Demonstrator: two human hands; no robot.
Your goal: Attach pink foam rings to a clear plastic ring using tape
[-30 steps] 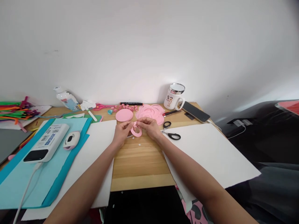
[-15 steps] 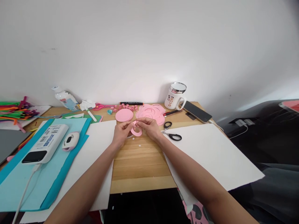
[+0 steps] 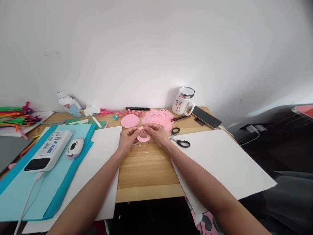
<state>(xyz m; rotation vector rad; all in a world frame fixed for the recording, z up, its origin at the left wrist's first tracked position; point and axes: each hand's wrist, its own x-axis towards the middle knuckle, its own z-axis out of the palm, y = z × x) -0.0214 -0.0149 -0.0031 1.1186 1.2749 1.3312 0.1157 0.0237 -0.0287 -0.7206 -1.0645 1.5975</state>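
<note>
My left hand [image 3: 127,138] and my right hand [image 3: 156,133] meet above the middle of the wooden desk [image 3: 144,169], both pinching one pink paper spiral strip [image 3: 144,137] whose loose loop hangs between them. Just behind the hands lie a flat pink paper disc [image 3: 130,120] and a heap of cut pink spirals [image 3: 157,118]. Several small rolled pink paper buds [image 3: 133,112] sit along the back edge. Black-handled scissors [image 3: 179,138] rest right beside my right hand.
White sheets [image 3: 220,163] flank the bare wood on both sides. On the left, blue paper [image 3: 29,192] carries a white power bank [image 3: 47,150] with a cable and a small pink device [image 3: 74,147]. At the back stand a mug [image 3: 183,101], a phone [image 3: 204,117], a marker [image 3: 137,108], a bottle [image 3: 68,102].
The hands have stayed in place; the fingers have worked the pink strip a little, so its loop sits slightly higher and more to the right.
</note>
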